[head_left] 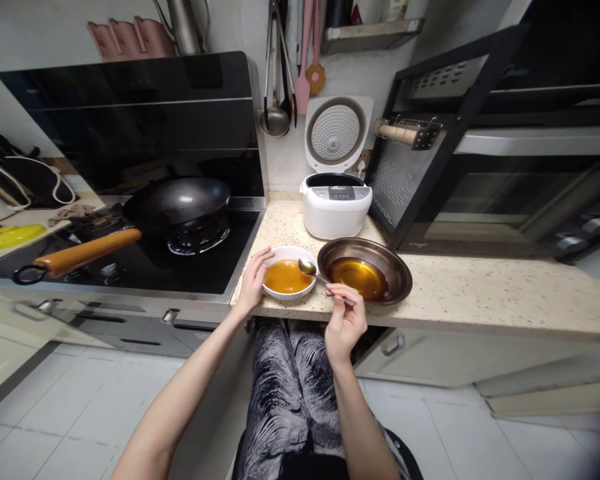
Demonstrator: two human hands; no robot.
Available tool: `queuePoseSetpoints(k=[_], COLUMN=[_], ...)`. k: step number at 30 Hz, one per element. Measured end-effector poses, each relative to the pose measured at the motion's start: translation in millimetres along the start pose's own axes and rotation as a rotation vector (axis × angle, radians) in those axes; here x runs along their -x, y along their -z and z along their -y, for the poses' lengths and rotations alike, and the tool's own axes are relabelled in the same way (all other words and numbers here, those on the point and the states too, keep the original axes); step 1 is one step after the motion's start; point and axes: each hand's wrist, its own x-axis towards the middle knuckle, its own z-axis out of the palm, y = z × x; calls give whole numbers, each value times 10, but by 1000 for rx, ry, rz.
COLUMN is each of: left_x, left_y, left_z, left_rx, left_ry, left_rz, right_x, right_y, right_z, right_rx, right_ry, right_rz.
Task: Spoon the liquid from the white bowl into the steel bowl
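White bowl (289,253) near counter (455,293) front edge: likely slick, fragile, best held by rim. Left hand (253,277) holds side; right hand (347,320) pinches spoon (308,267).

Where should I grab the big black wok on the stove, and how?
Probably around the middle of its orange-brown handle, coming from the front left: that part is long and straight, and it juts out that way from the round wok.

Kitchen: wok (180,200) on stove (247,230), rice cooker (335,212), hanging utensils (275,122).
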Motion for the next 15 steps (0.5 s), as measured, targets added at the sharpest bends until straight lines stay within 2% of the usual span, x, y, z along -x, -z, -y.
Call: queuePoseSetpoints(k=[6, 15], left_x=[-1, -7], left_y=[4, 7], left_z=[3, 15], left_rx=[5, 4], left_ry=[-2, -7], left_rz=[6, 0], right_x=[-107, -132], right_y=[71, 222], right_z=[12, -114], right_rx=[2, 73], right_ry=[43, 65], right_rz=[-73, -64])
